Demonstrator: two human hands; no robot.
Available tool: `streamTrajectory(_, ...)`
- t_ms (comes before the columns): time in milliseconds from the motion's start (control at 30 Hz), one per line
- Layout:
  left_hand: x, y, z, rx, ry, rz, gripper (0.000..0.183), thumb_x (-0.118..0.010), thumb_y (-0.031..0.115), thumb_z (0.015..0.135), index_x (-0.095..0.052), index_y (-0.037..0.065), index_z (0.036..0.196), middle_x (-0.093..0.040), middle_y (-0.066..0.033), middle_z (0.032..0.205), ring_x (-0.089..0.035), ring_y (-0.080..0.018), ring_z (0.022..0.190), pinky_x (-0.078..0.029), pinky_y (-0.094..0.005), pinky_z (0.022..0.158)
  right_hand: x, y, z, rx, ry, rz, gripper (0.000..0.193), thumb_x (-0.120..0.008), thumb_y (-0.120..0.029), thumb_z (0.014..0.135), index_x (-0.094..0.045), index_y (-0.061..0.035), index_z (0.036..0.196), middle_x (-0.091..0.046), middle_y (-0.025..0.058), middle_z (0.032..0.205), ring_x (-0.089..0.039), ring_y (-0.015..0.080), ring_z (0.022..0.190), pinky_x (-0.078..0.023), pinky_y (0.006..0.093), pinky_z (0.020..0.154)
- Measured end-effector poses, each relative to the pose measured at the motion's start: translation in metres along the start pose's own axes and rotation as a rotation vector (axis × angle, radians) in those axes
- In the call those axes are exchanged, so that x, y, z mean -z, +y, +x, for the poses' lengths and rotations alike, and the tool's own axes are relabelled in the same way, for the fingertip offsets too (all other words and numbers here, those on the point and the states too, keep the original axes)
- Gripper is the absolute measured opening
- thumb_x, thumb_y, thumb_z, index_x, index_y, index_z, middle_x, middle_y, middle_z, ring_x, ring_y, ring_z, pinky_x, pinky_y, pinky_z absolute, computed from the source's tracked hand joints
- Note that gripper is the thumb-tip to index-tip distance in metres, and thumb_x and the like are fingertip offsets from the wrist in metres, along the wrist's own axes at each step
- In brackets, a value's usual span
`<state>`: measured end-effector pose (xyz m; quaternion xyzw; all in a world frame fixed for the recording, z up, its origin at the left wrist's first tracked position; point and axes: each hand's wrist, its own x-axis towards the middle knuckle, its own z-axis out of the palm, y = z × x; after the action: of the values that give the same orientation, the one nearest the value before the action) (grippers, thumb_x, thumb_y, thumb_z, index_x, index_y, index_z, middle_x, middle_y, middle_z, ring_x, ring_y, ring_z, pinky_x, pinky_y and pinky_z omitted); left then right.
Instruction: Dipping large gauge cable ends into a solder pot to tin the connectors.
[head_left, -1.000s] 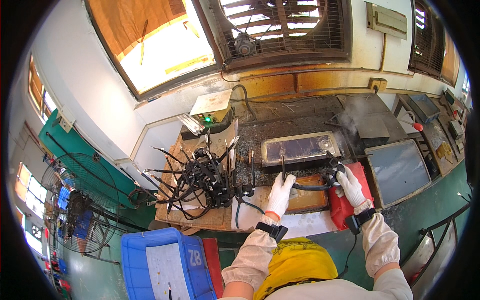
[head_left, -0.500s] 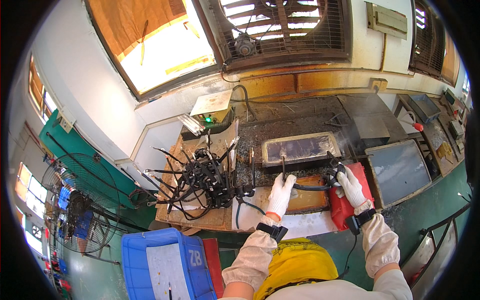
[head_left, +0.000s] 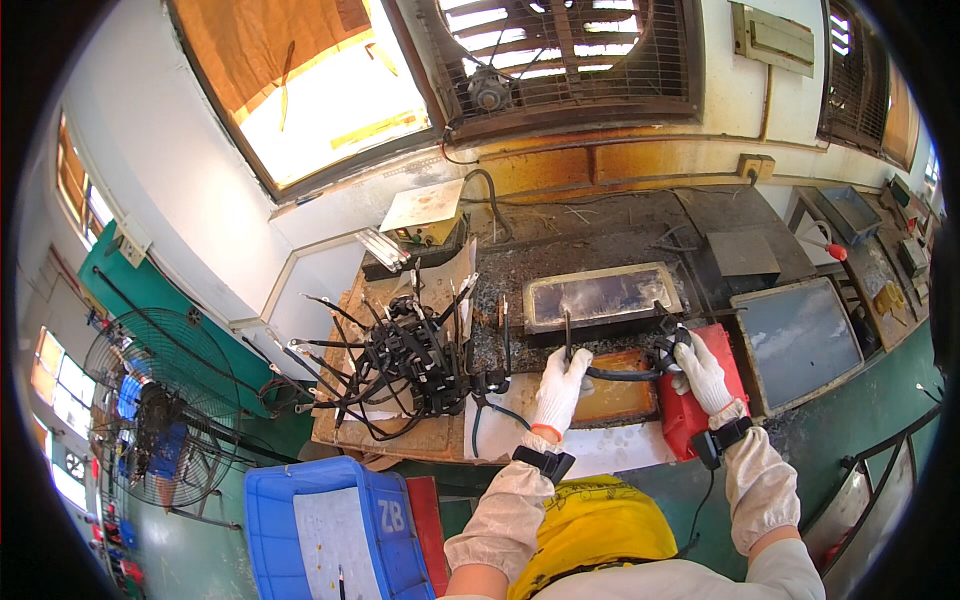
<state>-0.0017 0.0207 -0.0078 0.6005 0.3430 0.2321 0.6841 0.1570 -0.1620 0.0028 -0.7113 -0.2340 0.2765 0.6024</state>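
Observation:
My left hand (head_left: 562,388), in a white glove, is closed around one end of a thick black cable (head_left: 622,376). My gloved right hand (head_left: 704,378) grips the cable's other end, by a black fitting (head_left: 662,354). Both cable ends point away from me, their tips at the surface of a rectangular pot (head_left: 545,322) of dark, silvery material; whether they dip in is hard to see. Between me and the pot lies a shallow tray (head_left: 650,400) with a brownish content. Beside my right hand sits a red container (head_left: 683,430). Left of my hands lies a heap of black cables (head_left: 420,360) with metal lugs.
Behind the cable heap stands a control box (head_left: 420,215) with white sticks beside it. To the right is a grey-surfaced tray (head_left: 800,345). A blue crate (head_left: 375,520) stands below the bench at left, near a caged floor fan (head_left: 160,400).
The green light on the control box was lit and now looks off. My hands and the cable have hardly moved.

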Motion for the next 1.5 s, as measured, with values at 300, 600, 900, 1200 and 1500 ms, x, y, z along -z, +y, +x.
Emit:
streamTrajectory(300, 0.002, -0.009, 0.006, 0.006, -0.009, -0.006, 0.062, -0.060, 0.038, 0.085, -0.041, -0.006, 0.125, -0.056, -0.0122, 0.094, -0.058, -0.0147, 0.075, -0.053, -0.0264, 0.060, 0.000, -0.002, -0.001, 0.015, -0.012, 0.009, 0.048, -0.049, -0.033, 0.092, -0.039, -0.0070, 0.131, -0.059, 0.0024, 0.080, -0.053, 0.0065, 0.052, -0.047, 0.0195, 0.047)
streamTrajectory(600, 0.001, -0.003, 0.003, 0.013, 0.004, 0.003, 0.054, -0.059, 0.036, 0.086, -0.048, -0.002, 0.122, -0.057, -0.0069, 0.099, -0.053, -0.0102, 0.080, -0.051, -0.0245, 0.063, 0.001, 0.000, -0.001, 0.016, -0.006, -0.009, 0.048, -0.048, -0.034, 0.092, -0.039, -0.0071, 0.131, -0.059, 0.0028, 0.080, -0.053, 0.0067, 0.052, -0.047, 0.0195, 0.047)
streamTrajectory(900, 0.003, -0.004, 0.004, 0.010, -0.018, 0.036, 0.064, -0.059, 0.039, 0.086, -0.039, -0.006, 0.127, -0.056, -0.0147, 0.104, -0.057, -0.0156, 0.084, -0.052, -0.0270, 0.066, 0.000, -0.002, -0.001, 0.011, -0.002, 0.006, 0.047, -0.048, -0.034, 0.093, -0.039, -0.0074, 0.131, -0.059, 0.0021, 0.080, -0.053, 0.0069, 0.053, -0.047, 0.0199, 0.047)
streamTrajectory(1200, 0.002, -0.001, 0.003, 0.031, -0.052, 0.012, 0.062, -0.058, 0.038, 0.086, -0.041, -0.007, 0.127, -0.057, -0.0113, 0.100, -0.056, -0.0127, 0.079, -0.051, -0.0258, 0.064, 0.003, 0.000, 0.000, 0.024, -0.049, 0.045, 0.045, -0.048, -0.031, 0.093, -0.040, -0.0063, 0.130, -0.058, 0.0015, 0.080, -0.052, 0.0064, 0.053, -0.046, 0.0194, 0.047)
streamTrajectory(1500, 0.002, -0.006, 0.003, 0.007, -0.069, 0.000, 0.048, -0.057, 0.032, 0.088, -0.048, 0.000, 0.123, -0.055, -0.0023, 0.094, -0.051, -0.0078, 0.070, -0.050, -0.0237, 0.059, 0.003, -0.004, -0.002, 0.018, -0.062, 0.051, 0.043, -0.046, -0.029, 0.094, -0.039, -0.0042, 0.129, -0.055, 0.0001, 0.074, -0.051, 0.0062, 0.051, -0.044, 0.0182, 0.045)
